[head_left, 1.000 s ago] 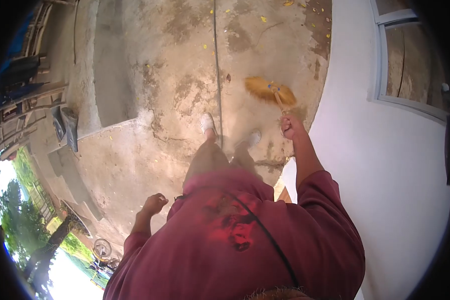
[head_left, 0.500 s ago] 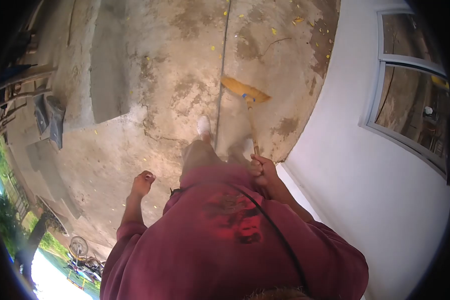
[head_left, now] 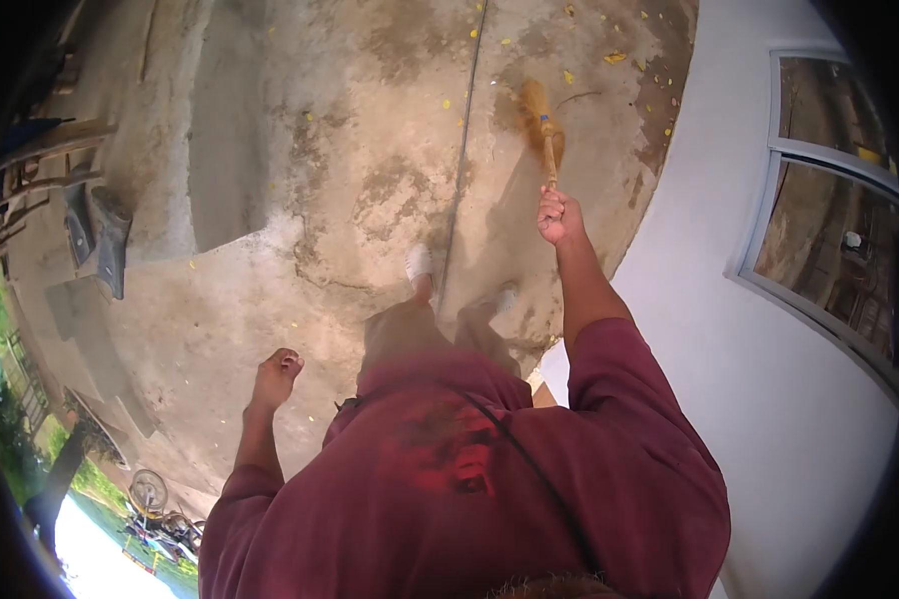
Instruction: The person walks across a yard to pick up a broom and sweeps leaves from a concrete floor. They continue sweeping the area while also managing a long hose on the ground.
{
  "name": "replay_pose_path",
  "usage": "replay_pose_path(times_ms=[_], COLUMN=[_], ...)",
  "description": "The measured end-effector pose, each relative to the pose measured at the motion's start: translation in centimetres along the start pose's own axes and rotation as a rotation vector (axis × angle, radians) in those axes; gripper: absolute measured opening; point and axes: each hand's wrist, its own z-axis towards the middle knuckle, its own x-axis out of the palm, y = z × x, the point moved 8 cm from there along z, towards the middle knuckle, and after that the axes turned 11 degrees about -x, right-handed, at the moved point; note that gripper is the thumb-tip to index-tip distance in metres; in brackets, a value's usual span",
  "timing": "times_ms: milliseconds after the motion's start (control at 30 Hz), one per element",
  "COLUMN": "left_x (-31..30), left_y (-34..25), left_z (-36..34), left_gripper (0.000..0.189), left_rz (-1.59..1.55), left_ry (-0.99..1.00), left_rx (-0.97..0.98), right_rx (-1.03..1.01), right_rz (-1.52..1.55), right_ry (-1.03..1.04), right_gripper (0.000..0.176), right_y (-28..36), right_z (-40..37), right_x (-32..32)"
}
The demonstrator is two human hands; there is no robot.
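Note:
My right hand (head_left: 559, 217) is stretched forward and grips the handle of a straw broom (head_left: 541, 125), whose yellow bristles touch the concrete floor (head_left: 370, 150) ahead of me. Small yellow leaves (head_left: 612, 57) lie scattered on the floor around the broom head. My left hand (head_left: 276, 375) hangs at my side with its fingers curled and nothing in it. My two white shoes (head_left: 419, 263) stand on the concrete below the broom.
A white wall (head_left: 769, 379) with a window (head_left: 829, 190) runs along my right. A raised concrete slab (head_left: 225, 130) and a dark bag (head_left: 105, 240) lie to the left, with wooden items beyond. A joint line (head_left: 462, 150) crosses the floor.
My right arm has swung out forward, pushing the broom from near my feet to farther ahead and to the right. My left hand has stayed at my side.

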Motion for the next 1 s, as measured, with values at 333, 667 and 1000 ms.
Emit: replay_pose_path(times_ms=[333,667,1000], left_x=[6.4,-1.0,-2.5], left_y=[10.5,-9.8,-32.5], left_z=[4.3,9.1,2.9], left_gripper=[0.031,0.031,0.031], left_rz=[0.127,0.099,0.105], left_ry=[0.103,0.007,0.065], left_rx=[-0.130,-0.015,-0.105], right_rx=[0.019,0.728,0.314], right_rz=[-0.355,-0.126,0.204], right_ry=[-0.180,-0.385,-0.154], right_gripper=[0.009,0.032,0.027], right_y=[-12.5,-20.0,0.9], right_z=[-15.1,-11.0,15.0], right_x=[1.7,0.7,24.9])
